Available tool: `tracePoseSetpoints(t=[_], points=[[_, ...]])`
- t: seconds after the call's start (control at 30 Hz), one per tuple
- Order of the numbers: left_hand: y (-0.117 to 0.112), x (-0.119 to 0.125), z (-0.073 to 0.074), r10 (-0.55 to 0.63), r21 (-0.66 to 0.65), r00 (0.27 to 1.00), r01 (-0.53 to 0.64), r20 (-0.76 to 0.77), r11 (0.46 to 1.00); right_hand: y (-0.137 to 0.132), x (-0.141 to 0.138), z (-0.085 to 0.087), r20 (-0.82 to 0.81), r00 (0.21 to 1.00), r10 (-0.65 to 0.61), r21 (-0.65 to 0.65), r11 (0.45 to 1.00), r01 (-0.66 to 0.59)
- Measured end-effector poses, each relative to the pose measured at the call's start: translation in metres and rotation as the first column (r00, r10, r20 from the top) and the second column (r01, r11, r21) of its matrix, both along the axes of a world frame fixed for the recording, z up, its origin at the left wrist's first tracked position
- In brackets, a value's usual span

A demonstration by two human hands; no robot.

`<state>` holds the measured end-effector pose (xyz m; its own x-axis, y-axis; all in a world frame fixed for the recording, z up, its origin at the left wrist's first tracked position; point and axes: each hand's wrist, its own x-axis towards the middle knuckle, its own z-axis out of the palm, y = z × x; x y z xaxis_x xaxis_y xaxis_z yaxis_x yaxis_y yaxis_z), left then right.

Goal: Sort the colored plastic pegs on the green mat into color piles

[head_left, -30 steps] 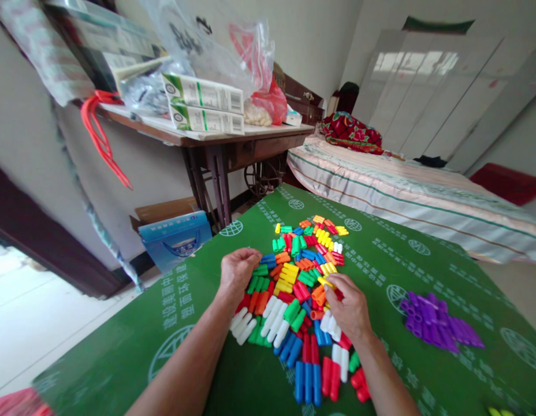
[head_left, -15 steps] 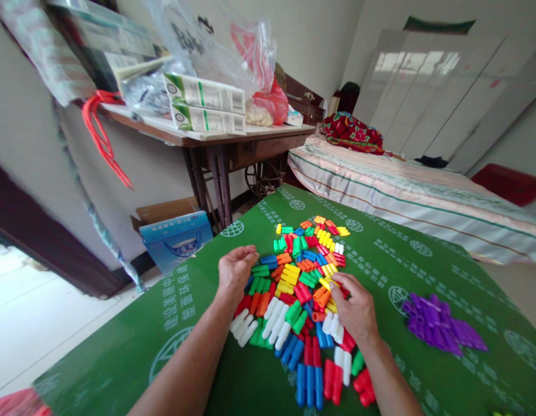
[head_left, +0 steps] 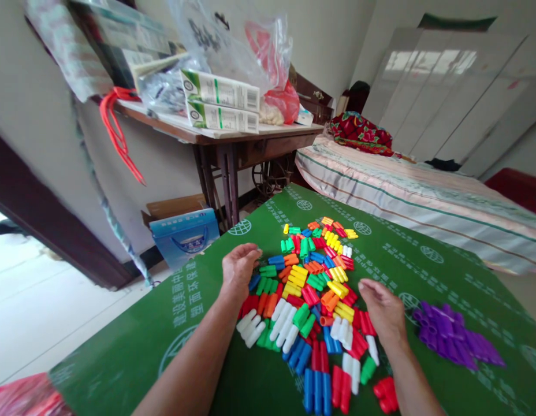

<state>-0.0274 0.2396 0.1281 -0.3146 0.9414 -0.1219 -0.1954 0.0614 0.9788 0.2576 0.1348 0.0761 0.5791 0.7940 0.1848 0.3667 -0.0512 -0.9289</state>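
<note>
Short plastic tubes, closed and rounded at one end, lie in a dense pile on the green sheet (head_left: 216,289), many joined side by side in twos and threes. My left hand (head_left: 239,268) hovers at the pile's left edge, near a green group (head_left: 268,270) and a blue one; its fingertips are pinched together, and what they hold, if anything, is too small to make out. To the right of the pile, my right hand (head_left: 383,312) is apart from the yellow tubes (head_left: 338,289), fingers loosely bent, with nothing visible in it. Red tubes (head_left: 386,394) lie below its wrist.
Purple tubes (head_left: 454,335) form a separate heap at the right. Beyond the sheet stand a wooden sewing table (head_left: 268,138) with cartons (head_left: 222,104) and plastic bags, a blue box (head_left: 185,234) on the floor, and a bed (head_left: 402,190).
My right hand has let go of the yellow tubes and moved right, off the pile. My left hand keeps its pinch in about the same place. The whole view has shifted slightly.
</note>
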Motion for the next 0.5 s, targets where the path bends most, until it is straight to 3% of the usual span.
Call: tracePoseSetpoints(t=[0.5], points=[[0.0012, -0.0019, -0.0028, -0.008, -0.020, 0.997, 0.009, 0.072, 1.000, 0.0011, 0.0001, -0.0069, 0.003, 1.000, 0.029, 0.029, 0.999, -0.029]])
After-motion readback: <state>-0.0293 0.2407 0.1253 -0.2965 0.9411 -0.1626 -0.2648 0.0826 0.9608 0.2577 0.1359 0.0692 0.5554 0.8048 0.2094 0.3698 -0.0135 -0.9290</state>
